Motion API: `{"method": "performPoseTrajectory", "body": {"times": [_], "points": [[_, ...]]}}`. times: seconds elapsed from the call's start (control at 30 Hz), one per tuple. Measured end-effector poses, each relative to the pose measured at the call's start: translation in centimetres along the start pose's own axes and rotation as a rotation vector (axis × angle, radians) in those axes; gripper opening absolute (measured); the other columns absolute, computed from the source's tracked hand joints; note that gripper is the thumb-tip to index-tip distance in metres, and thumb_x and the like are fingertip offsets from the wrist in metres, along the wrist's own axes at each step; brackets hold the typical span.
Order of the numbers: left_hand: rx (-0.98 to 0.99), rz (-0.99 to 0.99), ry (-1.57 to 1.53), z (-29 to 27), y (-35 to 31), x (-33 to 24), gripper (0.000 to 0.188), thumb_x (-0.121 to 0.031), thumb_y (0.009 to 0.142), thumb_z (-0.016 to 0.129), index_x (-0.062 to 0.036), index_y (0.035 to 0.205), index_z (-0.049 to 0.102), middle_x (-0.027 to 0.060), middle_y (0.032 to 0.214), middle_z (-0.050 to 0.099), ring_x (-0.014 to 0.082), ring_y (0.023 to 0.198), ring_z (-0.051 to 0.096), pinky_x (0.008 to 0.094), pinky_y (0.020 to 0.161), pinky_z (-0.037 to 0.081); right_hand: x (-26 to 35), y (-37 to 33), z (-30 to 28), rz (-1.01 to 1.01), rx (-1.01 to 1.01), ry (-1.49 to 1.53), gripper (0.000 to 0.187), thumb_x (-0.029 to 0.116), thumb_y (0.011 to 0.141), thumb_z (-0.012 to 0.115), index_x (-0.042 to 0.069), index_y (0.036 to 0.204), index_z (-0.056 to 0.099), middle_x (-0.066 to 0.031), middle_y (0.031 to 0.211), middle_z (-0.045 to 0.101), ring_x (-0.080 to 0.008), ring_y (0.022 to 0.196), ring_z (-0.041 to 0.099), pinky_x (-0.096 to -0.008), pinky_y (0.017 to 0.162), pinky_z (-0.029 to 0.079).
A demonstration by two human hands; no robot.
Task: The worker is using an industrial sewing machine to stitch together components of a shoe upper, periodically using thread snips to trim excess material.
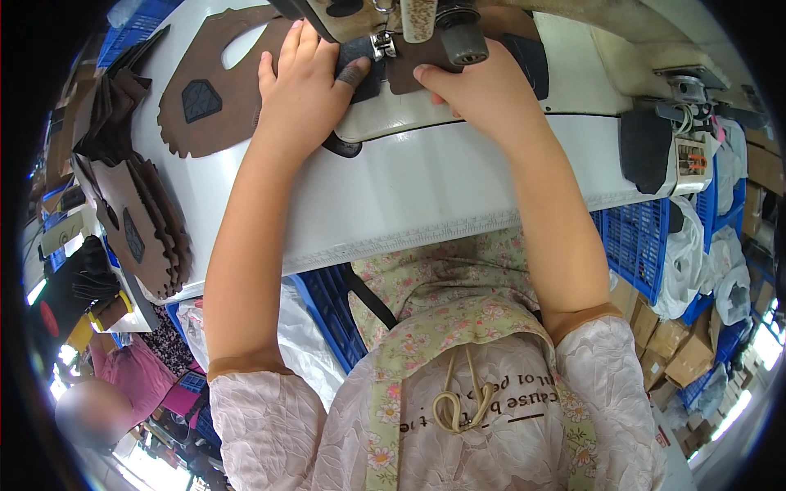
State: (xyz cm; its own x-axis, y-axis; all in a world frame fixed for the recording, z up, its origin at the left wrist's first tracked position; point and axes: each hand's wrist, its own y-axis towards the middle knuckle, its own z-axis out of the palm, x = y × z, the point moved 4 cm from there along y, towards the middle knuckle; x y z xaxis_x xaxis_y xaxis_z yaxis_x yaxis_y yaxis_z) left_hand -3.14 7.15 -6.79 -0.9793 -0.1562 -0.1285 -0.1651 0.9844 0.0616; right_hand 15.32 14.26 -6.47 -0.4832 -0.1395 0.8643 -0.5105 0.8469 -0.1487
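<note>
A large brown leather-like panel (192,123) with a scalloped edge, a cutout and a black angular patch (201,101) lies at the left of a sewing machine's bed. Over its right part my left hand (304,98) rests flat with fingers spread, a dark cover on its thumb, which presses a black piece (366,69). The metal presser foot (382,46) stands between my hands. To its right, my right hand (483,86) has its thumb on a smaller brown piece (413,75), fingers curled below; the machine head hides part of this hand.
A stack of similar brown panels (139,217) hangs over the table's left edge. A ruler strip (393,239) runs along the front edge. Blue crates (639,241), plastic bags and cardboard boxes (684,352) stand at the right. Another person in pink (135,380) is at the lower left.
</note>
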Motion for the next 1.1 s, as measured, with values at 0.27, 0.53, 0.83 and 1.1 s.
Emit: {"method": "performPoseTrajectory", "body": {"times": [0.27,0.53,0.83,1.1], "points": [[0.006,-0.023,-0.013,0.15,0.24,0.02,0.044,-0.043,0.096,0.053,-0.0108,0.126,0.059,0.0095,0.151,0.039,0.0256,0.146,0.025,0.0583,0.116,0.014,0.33,0.06,-0.09,0.030,0.019,-0.005,0.026,0.023,0.080,0.070,0.000,0.081,0.058,-0.0116,0.063,0.064,-0.0245,0.061,0.064,-0.0377,0.059,0.050],[-0.045,-0.031,0.020,0.10,0.15,-0.38,0.043,-0.042,0.095,0.055,-0.0122,0.126,0.059,0.0079,0.150,0.040,0.0250,0.144,0.028,0.0595,0.115,0.017,0.49,0.00,-0.15,0.019,0.018,0.023,0.024,0.023,0.081,0.069,0.001,0.081,0.058,-0.0103,0.063,0.064,-0.0228,0.060,0.064,-0.0365,0.059,0.050],[-0.031,-0.034,-0.033,0.08,0.20,-0.26,0.042,-0.040,0.095,0.055,-0.0146,0.128,0.059,0.0064,0.149,0.040,0.0250,0.145,0.026,0.0587,0.115,0.014,-0.18,0.32,0.16,-0.043,-0.019,-0.057,0.029,0.024,0.079,0.071,-0.001,0.088,0.060,-0.0188,0.078,0.066,-0.0350,0.074,0.065,-0.0434,0.066,0.050],[-0.003,-0.031,-0.038,0.02,0.10,-0.26,0.044,-0.041,0.095,0.053,-0.0136,0.130,0.056,0.0066,0.142,0.046,0.0271,0.141,0.030,0.0588,0.115,0.014,0.20,0.06,0.13,-0.054,-0.044,-0.048,0.027,0.021,0.078,0.071,-0.002,0.086,0.058,-0.0202,0.077,0.063,-0.0370,0.075,0.063,-0.0448,0.066,0.048]]}}
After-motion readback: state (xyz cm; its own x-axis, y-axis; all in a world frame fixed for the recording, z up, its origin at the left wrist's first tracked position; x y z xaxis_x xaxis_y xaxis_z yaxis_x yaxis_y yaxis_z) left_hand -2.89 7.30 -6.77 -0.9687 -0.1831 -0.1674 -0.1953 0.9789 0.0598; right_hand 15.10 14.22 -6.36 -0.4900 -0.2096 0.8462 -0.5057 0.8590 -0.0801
